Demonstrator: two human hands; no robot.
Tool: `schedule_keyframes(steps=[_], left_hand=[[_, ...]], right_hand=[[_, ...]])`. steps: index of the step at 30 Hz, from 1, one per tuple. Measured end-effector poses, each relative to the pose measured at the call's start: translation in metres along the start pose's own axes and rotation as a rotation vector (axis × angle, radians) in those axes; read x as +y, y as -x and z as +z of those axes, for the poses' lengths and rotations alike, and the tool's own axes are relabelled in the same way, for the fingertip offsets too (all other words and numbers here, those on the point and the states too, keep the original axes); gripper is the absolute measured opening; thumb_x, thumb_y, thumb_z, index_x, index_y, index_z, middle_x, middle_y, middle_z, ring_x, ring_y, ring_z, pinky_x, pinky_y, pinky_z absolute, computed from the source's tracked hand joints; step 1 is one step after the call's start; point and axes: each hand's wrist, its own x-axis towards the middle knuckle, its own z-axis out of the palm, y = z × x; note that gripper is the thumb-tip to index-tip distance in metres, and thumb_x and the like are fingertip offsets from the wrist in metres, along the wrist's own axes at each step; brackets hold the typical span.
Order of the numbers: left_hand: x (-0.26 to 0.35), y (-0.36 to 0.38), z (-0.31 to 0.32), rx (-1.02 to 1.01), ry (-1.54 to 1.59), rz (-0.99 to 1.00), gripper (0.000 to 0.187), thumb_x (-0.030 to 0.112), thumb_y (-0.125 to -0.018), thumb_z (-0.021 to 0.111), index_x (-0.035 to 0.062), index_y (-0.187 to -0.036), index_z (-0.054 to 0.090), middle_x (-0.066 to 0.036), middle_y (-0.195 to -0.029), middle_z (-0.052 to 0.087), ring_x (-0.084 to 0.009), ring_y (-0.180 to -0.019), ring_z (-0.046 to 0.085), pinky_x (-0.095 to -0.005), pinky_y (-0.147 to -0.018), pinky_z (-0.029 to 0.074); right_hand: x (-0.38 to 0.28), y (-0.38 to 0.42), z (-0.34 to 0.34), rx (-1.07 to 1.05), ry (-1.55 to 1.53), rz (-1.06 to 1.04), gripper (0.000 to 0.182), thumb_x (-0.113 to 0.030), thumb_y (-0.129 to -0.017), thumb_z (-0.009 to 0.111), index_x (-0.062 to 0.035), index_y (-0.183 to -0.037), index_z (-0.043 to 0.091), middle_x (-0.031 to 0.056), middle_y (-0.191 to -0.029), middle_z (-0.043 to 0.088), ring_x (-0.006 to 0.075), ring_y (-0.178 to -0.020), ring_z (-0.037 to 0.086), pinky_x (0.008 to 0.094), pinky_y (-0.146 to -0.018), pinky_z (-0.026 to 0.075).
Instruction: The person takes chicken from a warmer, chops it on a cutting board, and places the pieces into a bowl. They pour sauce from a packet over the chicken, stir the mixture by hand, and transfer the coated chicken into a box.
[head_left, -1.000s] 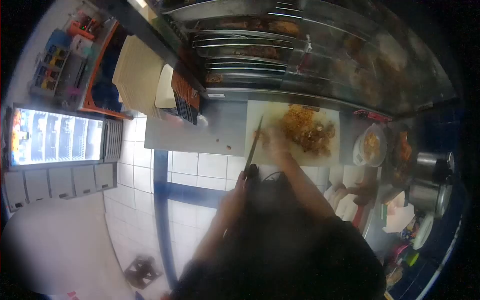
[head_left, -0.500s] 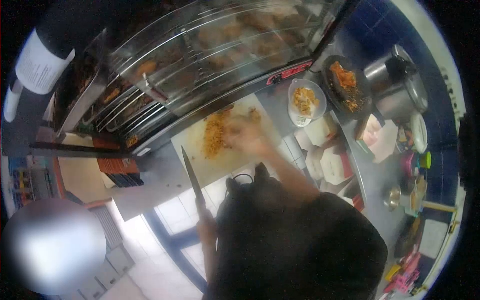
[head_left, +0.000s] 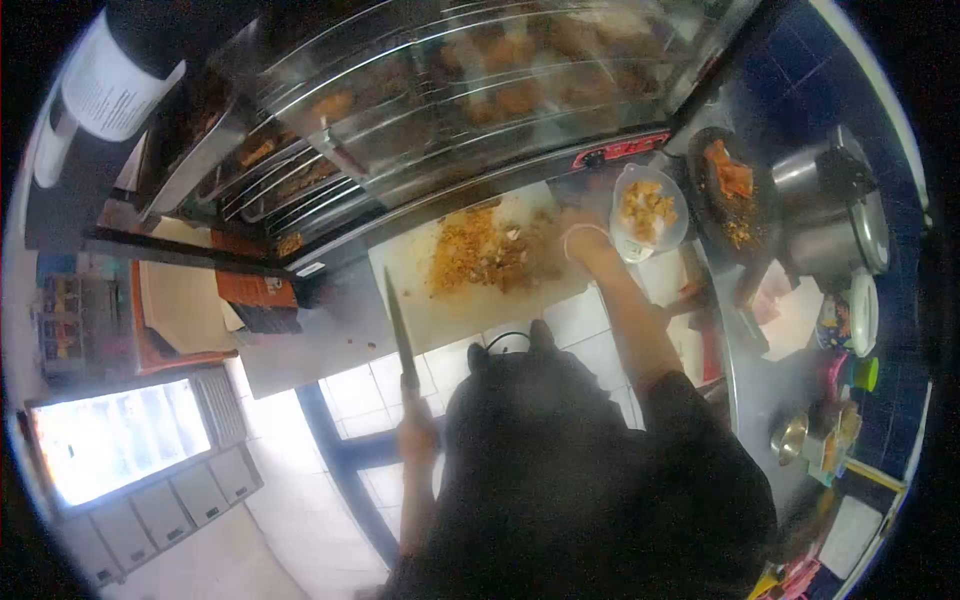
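My left hand (head_left: 418, 435) is closed round the handle of a long knife (head_left: 397, 320), whose blade points up along the left side of the white cutting board (head_left: 405, 258). Chopped golden-brown food (head_left: 480, 250) lies spread over the board, with a paler piece among it. At the board's right end is my right hand (head_left: 582, 232), just left of a clear bowl (head_left: 668, 232) with yellowish pieces inside. Its fingers are blurred, so whether they hold anything cannot be made out. The bowl stands on a white scale.
A glass cabinet (head_left: 400, 120) with food on racks runs behind the board. To the right stand a dark round dish (head_left: 712, 190) with a reddish-brown piece, metal pots (head_left: 815, 205) and open boxes (head_left: 690, 335). Stacked cartons (head_left: 255, 290) lie at left.
My right hand has moved right, from over the chopped food to beside the bowl. The food now covers more of the board. The whole view has shifted; the knife stays in my left hand.
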Motion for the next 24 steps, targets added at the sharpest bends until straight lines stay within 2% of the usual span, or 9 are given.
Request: schedule_keyframes(steps=[1, 5, 7, 11, 13, 17, 20, 22, 24], left_hand=[[0.023, 0.008, -0.005, 0.023, 0.037, -0.018, 0.032, 0.03, -0.101, 0.041, 0.0101, -0.121, 0.055, -0.035, -0.083, 0.061, -0.0538, -0.079, 0.06, -0.0591, -0.066, 0.044], [-0.014, -0.007, 0.019, -0.062, -0.058, 0.097, 0.038, 0.028, -0.101, 0.04, 0.0148, -0.137, 0.044, -0.036, -0.084, 0.061, -0.0533, -0.077, 0.061, -0.0579, -0.065, 0.046], [-0.012, -0.004, 0.019, -0.122, -0.08, 0.133, 0.046, 0.027, -0.101, 0.04, 0.017, -0.145, 0.036, -0.036, -0.086, 0.062, -0.053, -0.078, 0.062, -0.0575, -0.065, 0.047], [0.02, 0.008, 0.016, -0.01, 0.091, 0.065, 0.057, 0.025, -0.102, 0.041, 0.0199, -0.154, 0.019, -0.027, -0.092, 0.065, -0.044, -0.069, 0.063, -0.0535, -0.062, 0.049], [0.015, 0.012, 0.014, -0.018, 0.101, 0.033, 0.057, 0.027, -0.102, 0.04, 0.0195, -0.154, 0.019, -0.027, -0.092, 0.066, -0.0454, -0.076, 0.065, -0.0539, -0.066, 0.05], [-0.026, 0.005, 0.026, -0.083, 0.0, 0.114, 0.056, 0.027, -0.102, 0.039, 0.0192, -0.154, 0.02, -0.027, -0.092, 0.066, -0.0465, -0.079, 0.064, -0.0549, -0.07, 0.049], [-0.008, 0.007, 0.012, 0.148, 0.096, 0.112, 0.057, 0.025, -0.101, 0.041, 0.0185, -0.154, 0.02, -0.025, -0.084, 0.066, -0.0463, -0.073, 0.063, -0.0557, -0.067, 0.048], [-0.002, 0.01, -0.003, 0.07, 0.037, 0.099, 0.058, 0.023, -0.1, 0.041, 0.0178, -0.154, 0.02, -0.025, -0.081, 0.065, -0.0454, -0.071, 0.062, -0.0562, -0.066, 0.048], [0.0, 0.009, -0.009, 0.088, 0.019, 0.149, 0.058, 0.022, -0.1, 0.042, 0.0184, -0.154, 0.02, -0.025, -0.08, 0.065, -0.0454, -0.07, 0.063, -0.0563, -0.066, 0.048]], right_hand=[[-0.007, -0.001, 0.007, -0.028, -0.082, -0.055, 0.037, -0.037, -0.091, 0.06, -0.0089, -0.113, 0.067, 0.0184, -0.115, 0.066, 0.0377, -0.106, 0.061, 0.0437, -0.088, 0.051], [-0.011, -0.017, 0.029, -0.026, -0.229, -0.147, 0.047, -0.044, -0.089, 0.062, -0.0087, -0.121, 0.065, 0.0225, -0.122, 0.062, 0.0358, -0.117, 0.056, 0.0425, -0.097, 0.046], [0.014, -0.023, 0.084, 0.255, -0.311, -0.066, 0.049, -0.046, -0.086, 0.06, -0.0046, -0.111, 0.069, 0.0224, -0.111, 0.068, 0.0376, -0.096, 0.067, 0.0453, -0.088, 0.051], [-0.03, 0.007, -0.011, 0.23, -0.366, 0.047, 0.05, -0.048, -0.085, 0.065, -0.0046, -0.11, 0.068, 0.0191, -0.107, 0.07, 0.035, -0.093, 0.067, 0.0428, -0.085, 0.052], [-0.08, 0.023, -0.035, 0.302, -0.907, -0.086, 0.047, -0.044, -0.082, 0.07, -0.0037, -0.106, 0.067, 0.0181, -0.096, 0.07, 0.0327, -0.087, 0.067, 0.0397, -0.081, 0.053], [-0.168, 0.04, -0.005, -0.16, -0.638, -0.391, 0.038, -0.038, -0.09, 0.064, -0.0037, -0.104, 0.067, 0.0148, -0.097, 0.07, 0.0313, -0.086, 0.066, 0.0387, -0.08, 0.052], [-0.217, 0.042, 0.055, -0.297, -0.437, -0.456, 0.042, -0.044, -0.093, 0.06, -0.0051, -0.107, 0.068, 0.0129, -0.098, 0.07, 0.0316, -0.086, 0.066, 0.0389, -0.079, 0.053], [-0.221, 0.032, 0.133, 0.026, -0.717, -0.667, 0.049, -0.05, -0.093, 0.059, -0.0057, -0.112, 0.068, 0.0111, -0.101, 0.07, 0.0258, -0.092, 0.066, 0.0358, -0.08, 0.053], [-0.226, 0.043, 0.126, -0.175, -1.107, -0.466, 0.046, -0.047, -0.094, 0.059, -0.0051, -0.113, 0.067, 0.0114, -0.103, 0.07, 0.0233, -0.095, 0.066, 0.0341, -0.081, 0.053]])
